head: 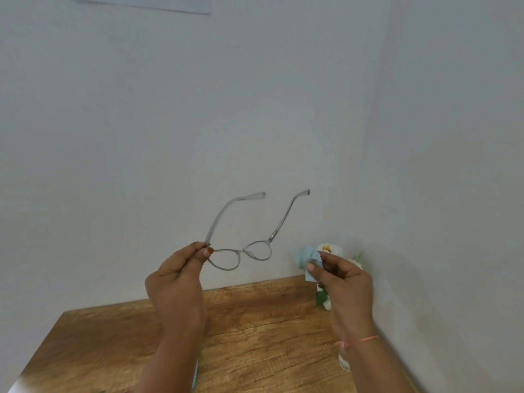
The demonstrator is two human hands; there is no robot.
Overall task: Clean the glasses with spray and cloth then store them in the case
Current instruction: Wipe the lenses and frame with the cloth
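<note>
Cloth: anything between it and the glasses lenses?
Nothing visible. The right hand pinches the cloth beside the glasses, which the left hand holds up by one frame corner; only open air lies between them.

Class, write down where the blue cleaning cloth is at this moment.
Head view, right of centre: the blue cleaning cloth is pinched in the right hand, just right of the glasses.

Wooden table (255, 336) — white corner walls (198, 109)
</note>
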